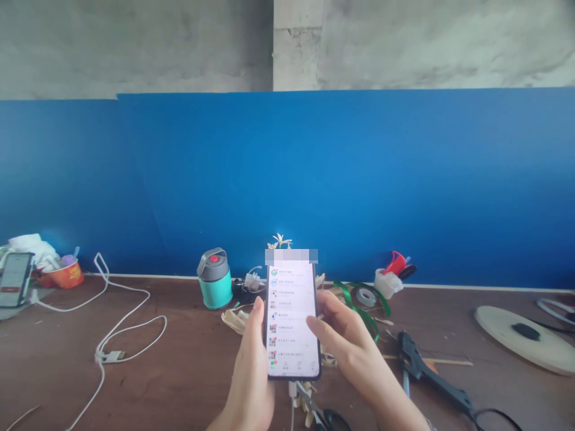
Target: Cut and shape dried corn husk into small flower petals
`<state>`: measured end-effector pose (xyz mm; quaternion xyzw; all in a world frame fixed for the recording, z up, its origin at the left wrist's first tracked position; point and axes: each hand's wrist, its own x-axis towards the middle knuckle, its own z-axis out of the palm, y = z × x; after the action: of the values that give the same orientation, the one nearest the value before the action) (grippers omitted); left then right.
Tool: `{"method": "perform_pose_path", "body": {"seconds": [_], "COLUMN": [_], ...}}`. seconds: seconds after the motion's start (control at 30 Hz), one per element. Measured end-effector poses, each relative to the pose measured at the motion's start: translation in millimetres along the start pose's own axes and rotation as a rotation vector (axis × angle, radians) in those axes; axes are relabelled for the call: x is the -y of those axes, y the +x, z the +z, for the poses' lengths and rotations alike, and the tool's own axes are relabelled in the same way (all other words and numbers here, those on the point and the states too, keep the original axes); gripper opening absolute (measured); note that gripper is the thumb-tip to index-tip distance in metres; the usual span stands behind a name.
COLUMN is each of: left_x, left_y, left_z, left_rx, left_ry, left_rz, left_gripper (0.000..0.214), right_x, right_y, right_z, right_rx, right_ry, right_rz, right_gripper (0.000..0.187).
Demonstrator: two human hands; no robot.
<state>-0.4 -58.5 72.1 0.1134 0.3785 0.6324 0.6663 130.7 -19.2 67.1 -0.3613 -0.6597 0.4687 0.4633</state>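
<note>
A smartphone (293, 323) is held upright in front of me, its lit screen showing a list of rows with small icons. My left hand (251, 365) grips its left edge, thumb pointing up along the side. My right hand (348, 335) holds the right edge, with the thumb over the screen and the other fingers partly hidden behind the phone. A white cable (293, 395) runs down from the phone's lower edge. Scissors (321, 413) with dark handles lie just below it, and pale flowers (281, 240) show above its top.
A teal lidded container (215, 281) stands left of centre. A white USB cable (114, 356) loops across the table at left, near another phone (15, 280) and an orange cup (66, 273). At right lie a black glue gun (426, 371), green ribbon (366, 311) and a round pale disc (530, 338).
</note>
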Motion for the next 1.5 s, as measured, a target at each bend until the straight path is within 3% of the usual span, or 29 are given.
{"method": "perform_pose_path", "body": {"seconds": [0.47, 0.67, 0.93, 1.0, 1.07, 1.17, 1.5], "left_x": [-1, -1, -1, -1, -1, -1, 1], "left_y": [1, 1, 2, 2, 2, 1, 2], "left_z": [-1.8, -2.4, -2.8, -2.1, -1.4, -1.2, -4.0], "left_rx": [0.003, 0.012, -0.003, -0.009, -0.013, -0.010, 0.011], "left_ry": [0.003, -0.010, -0.007, 0.000, 0.000, -0.013, -0.026], "left_rz": [0.009, -0.001, -0.004, 0.012, 0.032, 0.052, 0.064], "left_gripper": [0.053, 0.053, 0.054, 0.053, 0.052, 0.051, 0.052], "right_x": [0, -2, -2, -4, -7, -9, -5], "right_y": [-2, -4, -3, -4, -5, -6, -4], "right_z": [2, 4, 3, 2, 2, 3, 3], "right_rx": [0.077, 0.047, 0.055, -0.021, -0.177, -0.324, -0.292], "right_ry": [0.027, 0.039, 0.107, 0.141, 0.114, 0.041, 0.032], "right_rz": [0.007, 0.066, 0.064, 0.126, 0.194, 0.205, 0.135], "right_gripper": [0.035, 0.044, 0.041, 0.044, 0.045, 0.045, 0.044]}}
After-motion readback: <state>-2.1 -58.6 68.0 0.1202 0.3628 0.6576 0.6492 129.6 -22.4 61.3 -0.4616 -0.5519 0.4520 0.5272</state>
